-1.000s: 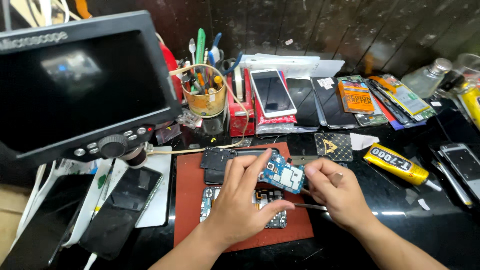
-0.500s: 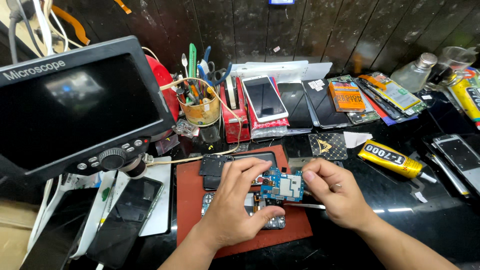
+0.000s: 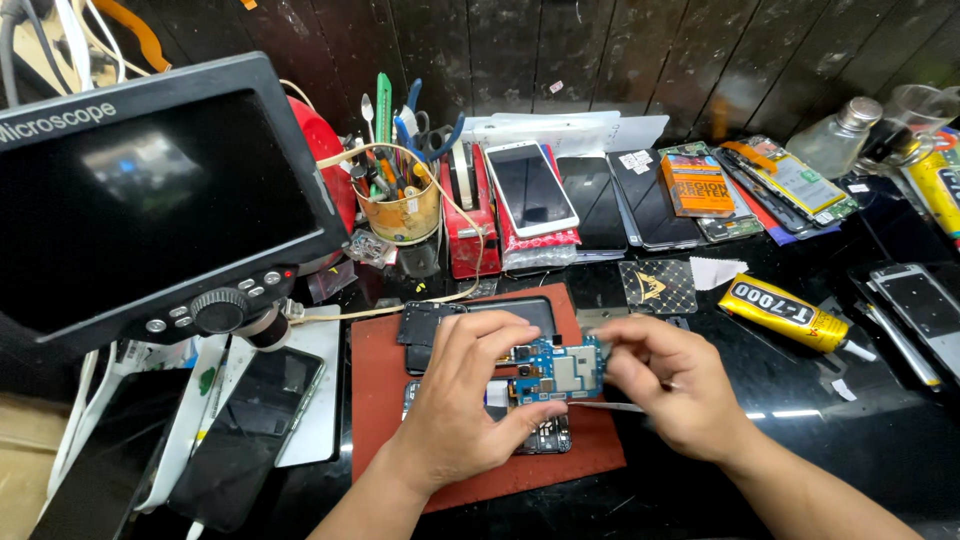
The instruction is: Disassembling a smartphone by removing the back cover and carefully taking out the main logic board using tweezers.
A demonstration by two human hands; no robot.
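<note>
Over the red mat (image 3: 385, 395), both hands (image 3: 470, 400) grip a blue circuit board (image 3: 560, 372)

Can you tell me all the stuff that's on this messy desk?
circuit board: one, blue, held over the mat between both hands
tweezers: one, silver, in the right hand
mat: one, red-brown, middle of the desk
opened phone: one, dark, on the mat under the hands
microscope screen: one, black, far left
tool cup: one, yellow, behind the mat, full of tools
phones: several, black or white, in a row at the back
glue tube: one, yellow and black, right
glass bottle: one, clear, back right
left hand: one, grip on the board
right hand: one, grip on the tweezers
</note>
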